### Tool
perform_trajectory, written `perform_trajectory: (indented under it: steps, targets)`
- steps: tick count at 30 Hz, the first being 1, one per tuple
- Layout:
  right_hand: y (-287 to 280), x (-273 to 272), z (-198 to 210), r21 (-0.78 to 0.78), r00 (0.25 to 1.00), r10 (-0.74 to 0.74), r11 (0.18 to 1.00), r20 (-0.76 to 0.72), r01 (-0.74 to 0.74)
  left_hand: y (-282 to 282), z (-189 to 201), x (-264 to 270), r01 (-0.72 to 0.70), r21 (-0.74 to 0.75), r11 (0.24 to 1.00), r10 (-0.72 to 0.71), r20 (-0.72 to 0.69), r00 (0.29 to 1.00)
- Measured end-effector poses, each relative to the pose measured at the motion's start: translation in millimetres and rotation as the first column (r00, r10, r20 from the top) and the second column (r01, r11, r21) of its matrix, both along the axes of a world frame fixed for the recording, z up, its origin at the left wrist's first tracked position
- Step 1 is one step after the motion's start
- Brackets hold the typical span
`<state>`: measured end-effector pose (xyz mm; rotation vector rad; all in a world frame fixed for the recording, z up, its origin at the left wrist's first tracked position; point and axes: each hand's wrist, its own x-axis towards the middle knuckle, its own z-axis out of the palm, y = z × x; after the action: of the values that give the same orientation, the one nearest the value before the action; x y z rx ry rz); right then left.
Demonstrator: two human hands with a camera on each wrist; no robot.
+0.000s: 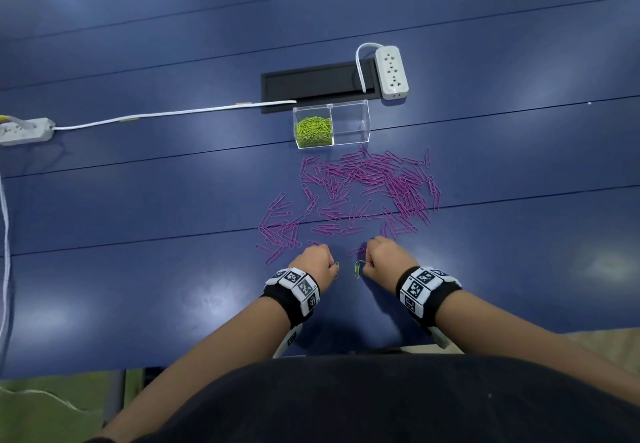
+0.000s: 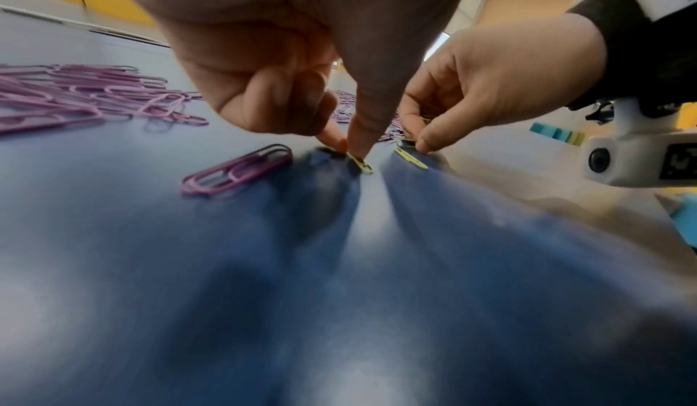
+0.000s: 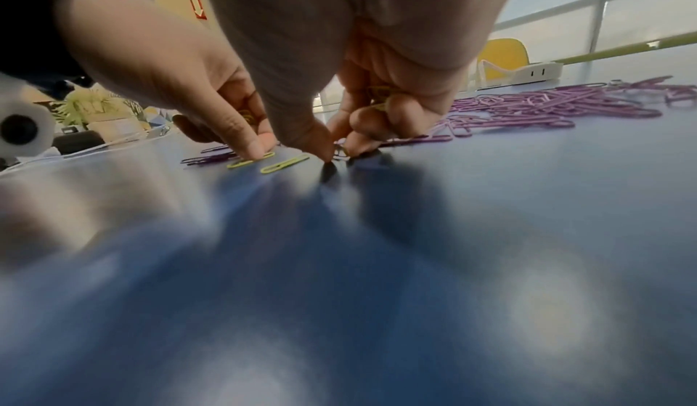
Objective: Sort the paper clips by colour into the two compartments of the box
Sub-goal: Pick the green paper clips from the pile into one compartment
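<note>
**Both hands down on the last green clips**

Our left hand (image 1: 313, 262) pins a green clip (image 2: 361, 164) to the blue table (image 1: 173, 269) with curled thumb and fingertip. Our right hand (image 1: 382, 258) has its fingers curled around a few green clips (image 3: 379, 96), fingertips touching the table; another green clip (image 1: 357, 269) lies between the hands. Purple clips (image 1: 363, 186) spread between us and the clear box (image 1: 349, 124), whose left compartment holds green clips (image 1: 313, 130).

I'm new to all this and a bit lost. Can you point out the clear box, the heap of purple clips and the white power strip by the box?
clear box (image 1: 350, 123): head view, empty right compartment.
purple paper clips (image 1: 374, 179): head view, middle of heap.
white power strip (image 1: 392, 71): head view, socket face.
</note>
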<state>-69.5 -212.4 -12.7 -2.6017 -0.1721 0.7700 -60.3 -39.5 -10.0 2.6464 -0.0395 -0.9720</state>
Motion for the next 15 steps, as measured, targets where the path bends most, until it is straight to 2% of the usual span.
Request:
perform_trajectory:
  steps: [3,8,10,13,15]
  targets:
    - [-5.5,0.0,1.2,0.076,0.999,-0.023,0.997,-0.023,0.025,-2.4,-2.5,-1.3,0.004,-0.014,1.0,-0.004,0.001,1.0]
    - [-17.2,7.2,4.0,0.238,0.987,-0.147,0.958,-0.064,0.159,-3.2,-3.4,1.2,0.042,-0.054,0.998,-0.043,-0.025,0.999]
    - [-18.2,12.0,6.3,0.28,0.965,-0.208,0.928,-0.161,0.246,-3.3,-5.1,1.2,0.062,-0.081,0.995,-0.063,-0.015,0.998]
    - [-15.6,16.4,8.9,0.338,0.898,-0.269,0.858,-0.348,0.387,0.3,-7.9,1.5,-0.022,-0.195,0.981,0.022,0.0,1.0]
    - [-11.9,17.6,7.8,0.36,0.886,-0.243,0.846,-0.395,0.393,1.4,-6.2,5.2,-0.163,-0.261,0.951,0.171,0.008,0.985]
